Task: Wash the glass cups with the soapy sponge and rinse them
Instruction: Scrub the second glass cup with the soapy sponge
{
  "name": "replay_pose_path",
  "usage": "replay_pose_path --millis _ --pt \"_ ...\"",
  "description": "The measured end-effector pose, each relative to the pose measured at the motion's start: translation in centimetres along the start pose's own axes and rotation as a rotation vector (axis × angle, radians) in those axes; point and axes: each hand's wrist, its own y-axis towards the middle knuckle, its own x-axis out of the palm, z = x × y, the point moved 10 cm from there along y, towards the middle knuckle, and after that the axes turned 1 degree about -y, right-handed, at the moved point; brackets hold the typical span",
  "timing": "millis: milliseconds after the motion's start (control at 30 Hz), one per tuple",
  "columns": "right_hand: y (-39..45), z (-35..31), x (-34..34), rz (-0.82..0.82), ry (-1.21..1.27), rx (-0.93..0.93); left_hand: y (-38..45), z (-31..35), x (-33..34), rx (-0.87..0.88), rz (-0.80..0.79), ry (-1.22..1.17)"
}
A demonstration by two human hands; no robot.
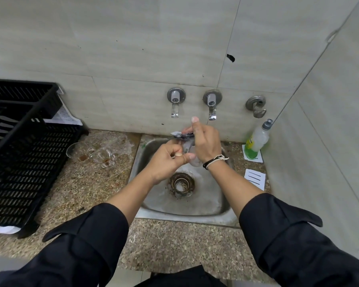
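Glass cup (192,156) in left hand (167,160) fingers, soapy sponge (181,135) in right hand (205,141) fingers.

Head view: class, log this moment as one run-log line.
left hand: holds glass cup over sink | right hand: grips sponge | counter: two unwashed glass cups | taps: no water visible

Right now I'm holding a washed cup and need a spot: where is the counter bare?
Bare granite counter runs along the front edge of the sink. Another patch lies between the black rack and the sink, in front of the two dirty cups. The right side is crowded: soap bottle, paper cards.
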Motion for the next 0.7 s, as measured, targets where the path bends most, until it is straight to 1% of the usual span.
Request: replay_pose_path --millis 67,167,200,233,300,333,367,500,567,633,700 --pt "0.1 0.1 -0.9 0.066 0.019 0.042 0.1 0.4 -0.1 0.017 -0.027 0.045" --pt "-0.7 1.0 -2.6 0.223 0.052 0.168 0.1 0.7 -0.1 0.049 -0.050 0.081" --pt "-1.1 0.8 -3.2 0.289 0.055 0.140 0.2 0.9 0.0 0.065 -0.050 0.090" --pt "-1.7 0.0 -3.6 0.348 0.046 0.067 0.2 1.1 0.0 0.075 -0.046 0.107" --pt "-2.6 -1.6 -4.0 0.407 0.016 -0.085 0.4 1.2 0.1 0.076 -0.030 0.161" --pt "-2.8 -1.9 -4.0 0.409 -0.004 -0.127 0.5 1.3 0.2 0.082 -0.020 0.178" --pt "-2.7 -1.7 -4.0 0.399 -0.021 -0.129 0.5 1.4 0.3 0.092 -0.016 0.182" --pt "-1.1 1.3 -3.9 0.306 0.026 0.065 0.5 1.5 0.7 0.083 -0.035 0.124" --pt "-1.5 1.7 -3.3 0.295 0.060 0.122 0.9 1.2 0.2 0.083 -0.005 0.131" --pt "-2.4 0.9 -2.8 0.319 0.075 0.094 1.3 1.1 -0.3 0.091 0.020 0.158" --pt "-3.0 1.0 -2.9 0.329 0.062 0.090 1.2 0.9 0.2 0.103 -0.016 0.150"
